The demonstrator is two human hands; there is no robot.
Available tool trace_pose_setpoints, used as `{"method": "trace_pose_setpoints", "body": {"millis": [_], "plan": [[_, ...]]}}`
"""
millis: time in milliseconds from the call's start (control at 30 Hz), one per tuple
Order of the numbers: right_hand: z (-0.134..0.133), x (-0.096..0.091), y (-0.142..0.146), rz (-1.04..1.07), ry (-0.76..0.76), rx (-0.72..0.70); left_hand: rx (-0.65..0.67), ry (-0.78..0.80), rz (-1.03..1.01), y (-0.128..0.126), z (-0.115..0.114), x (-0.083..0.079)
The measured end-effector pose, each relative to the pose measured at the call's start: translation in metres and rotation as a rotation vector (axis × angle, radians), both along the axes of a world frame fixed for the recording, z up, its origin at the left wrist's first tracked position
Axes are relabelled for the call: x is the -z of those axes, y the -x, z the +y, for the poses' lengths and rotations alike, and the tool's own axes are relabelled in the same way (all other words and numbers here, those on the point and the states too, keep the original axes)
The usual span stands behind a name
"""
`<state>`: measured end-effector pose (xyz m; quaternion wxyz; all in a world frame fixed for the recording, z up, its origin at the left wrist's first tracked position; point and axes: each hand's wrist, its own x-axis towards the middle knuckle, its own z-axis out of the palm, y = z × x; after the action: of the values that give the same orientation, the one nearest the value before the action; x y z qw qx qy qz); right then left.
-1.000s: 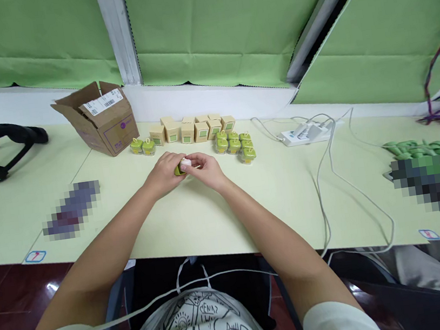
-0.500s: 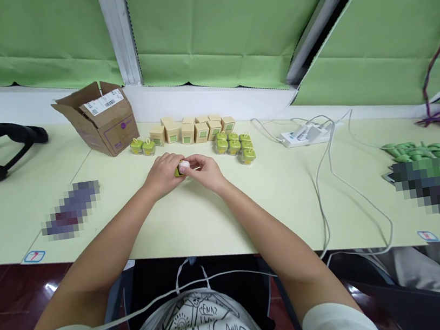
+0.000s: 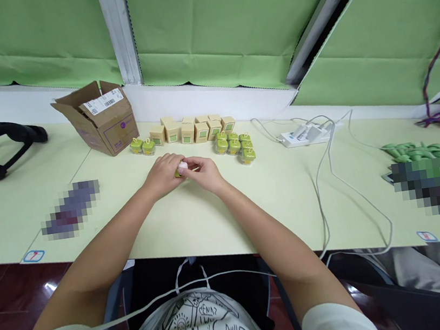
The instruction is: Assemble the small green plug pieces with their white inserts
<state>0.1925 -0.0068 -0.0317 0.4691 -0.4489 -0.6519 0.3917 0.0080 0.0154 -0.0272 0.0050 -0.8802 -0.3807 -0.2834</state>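
My left hand [image 3: 164, 175] is curled around a small green container [image 3: 177, 173], most of which is hidden by the fingers. At its side facing my right hand [image 3: 208, 174], a small white piece [image 3: 182, 166] shows, pinched by the thumb and fingers of that hand. Whether the white piece is joined to the container cannot be seen. Just beyond the left hand stand two small clear jars with green lids and loops [image 3: 148, 146]. Several more such green-lidded jars [image 3: 234, 144] are grouped beyond the right hand.
Several small tan boxes [image 3: 188, 132] line the back of the table [image 3: 220, 222]. An open cardboard carton [image 3: 117, 130] stands at back left, near a black headset strap [image 3: 4, 127]. A power strip [image 3: 306, 135] trails white cables. Green coiled cord [image 3: 418, 150] lies at right.
Both hands stay in nearly the same place. The right fingers shift very slightly to the left, against the white piece.
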Motion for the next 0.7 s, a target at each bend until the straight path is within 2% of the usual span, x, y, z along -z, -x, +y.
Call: {"method": "trace_pose_setpoints", "body": {"millis": [167,400,700], "plan": [[-0.0014,-0.0015,-0.001,-0.076,-0.036,0.006,0.007,0.001,-0.005,0.0005,-0.0009,-0.0012],[-0.0061,-0.0034,-0.001,-0.238,-0.193,0.023,0.015,0.029,-0.025,0.0,-0.0032,-0.0037],[-0.0086,-0.0017,0.0,-0.142,-0.194,0.014,0.001,0.074,-0.012,-0.0005,-0.0053,-0.006]]}}
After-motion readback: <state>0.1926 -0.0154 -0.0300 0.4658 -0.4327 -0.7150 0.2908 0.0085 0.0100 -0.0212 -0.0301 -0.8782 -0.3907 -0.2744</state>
